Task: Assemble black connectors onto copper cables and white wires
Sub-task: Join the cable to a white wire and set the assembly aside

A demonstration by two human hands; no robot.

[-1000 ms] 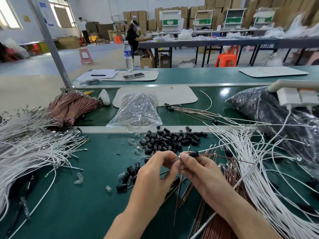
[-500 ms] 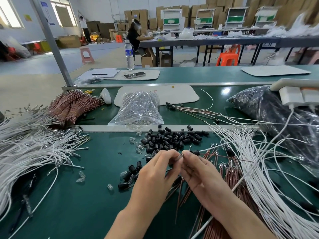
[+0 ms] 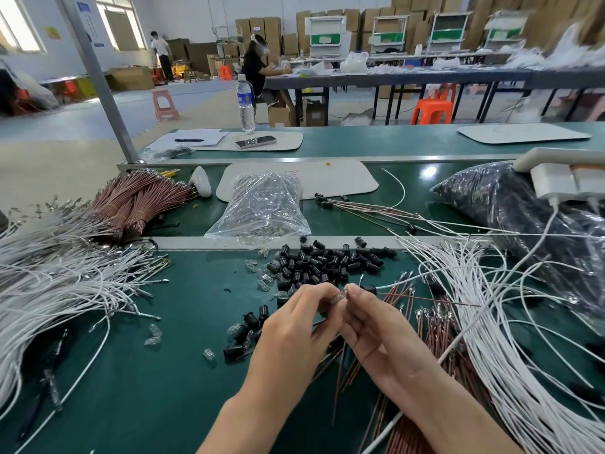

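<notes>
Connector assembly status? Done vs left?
Looks early. Done: a few finished leads lie beyond the divider. In hand: left hand pinches a clear part, right hand holds a black connector on a white wire. Left: loose connector pile, big white wire bundles, bound copper cables.

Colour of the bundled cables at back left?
Copper-brown cables; clearest in the head view.

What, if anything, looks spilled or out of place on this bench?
Yes: small clear pieces lie loose at the open mouth of the clear bag and scattered over the green mat, some mixed in among the black connectors. Nothing looks damaged.
</notes>
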